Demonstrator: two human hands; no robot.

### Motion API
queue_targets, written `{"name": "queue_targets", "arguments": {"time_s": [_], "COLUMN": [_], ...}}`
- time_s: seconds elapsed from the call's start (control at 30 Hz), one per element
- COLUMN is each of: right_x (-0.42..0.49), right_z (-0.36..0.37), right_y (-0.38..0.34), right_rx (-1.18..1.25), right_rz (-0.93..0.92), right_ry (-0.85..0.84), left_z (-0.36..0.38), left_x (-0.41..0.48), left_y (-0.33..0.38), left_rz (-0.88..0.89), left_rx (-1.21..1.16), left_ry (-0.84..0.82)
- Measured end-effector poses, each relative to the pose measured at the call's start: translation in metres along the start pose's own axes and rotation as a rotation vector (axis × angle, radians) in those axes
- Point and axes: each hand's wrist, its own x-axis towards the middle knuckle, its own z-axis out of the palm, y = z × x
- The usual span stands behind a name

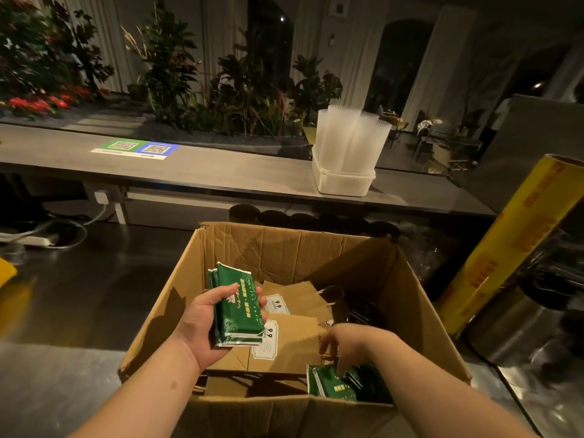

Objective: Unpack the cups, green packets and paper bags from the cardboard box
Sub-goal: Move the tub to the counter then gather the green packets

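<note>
While the cardboard box (284, 248) sits open on the steel table (63, 311), a stack of green packets (237, 308) is held above it in the left hand (202, 320), fingers (261, 298) curled round its edge. The right hand (347, 346) is lowered into the near right corner, onto the loose green packets (331, 385); through the blur it cannot be told whether they are pinched. Brown paper bags (294, 339) are seen lying inside. Clear cups (350, 137) are stacked in a white tub (341, 181) on the far table (221, 169).
</note>
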Motion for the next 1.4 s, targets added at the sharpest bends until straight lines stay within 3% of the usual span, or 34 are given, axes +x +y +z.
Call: {"name": "queue_targets", "arguments": {"time_s": [0.27,0.4,0.53,0.8,0.9,1.03,1.17,1.27,1.4], "right_x": [0.015,0.015,0.016,0.02,0.023,0.041,0.057,0.056,0.062], "right_z": [0.008,-0.004,-0.011,-0.032,-0.038,-0.028,-0.015,-0.007,0.001], "right_y": [-0.011,-0.005,-0.003,-0.022,-0.038,-0.06,-0.055,-0.035,-0.023], "right_rx": [-0.08,0.318,0.602,0.66,0.6,0.474,0.008,-0.038,-0.086], "right_rz": [-0.055,-0.078,-0.132,-0.204,-0.261,-0.269,-0.06,0.075,0.122], "right_ry": [-0.034,0.034,0.219,0.317,0.361,0.298,0.448,0.363,0.286], "left_z": [-0.001,0.001,0.001,-0.001,-0.002,-0.005,-0.004,-0.005,-0.007], "left_x": [0.001,0.001,0.003,0.007,0.01,0.01,0.009,0.011,0.013], "left_y": [0.0,0.0,0.001,0.002,0.002,0.003,0.003,0.002,0.001], "left_rz": [-0.01,-0.034,-0.06,-0.098,-0.104,-0.109,-0.113,-0.125,-0.127], "left_rx": [0.028,0.044,0.052,0.068,0.044,0.039,0.054,0.054,0.064], "left_ry": [0.045,0.032,0.026,0.064,0.083,0.093,0.118,0.114,0.114]}}
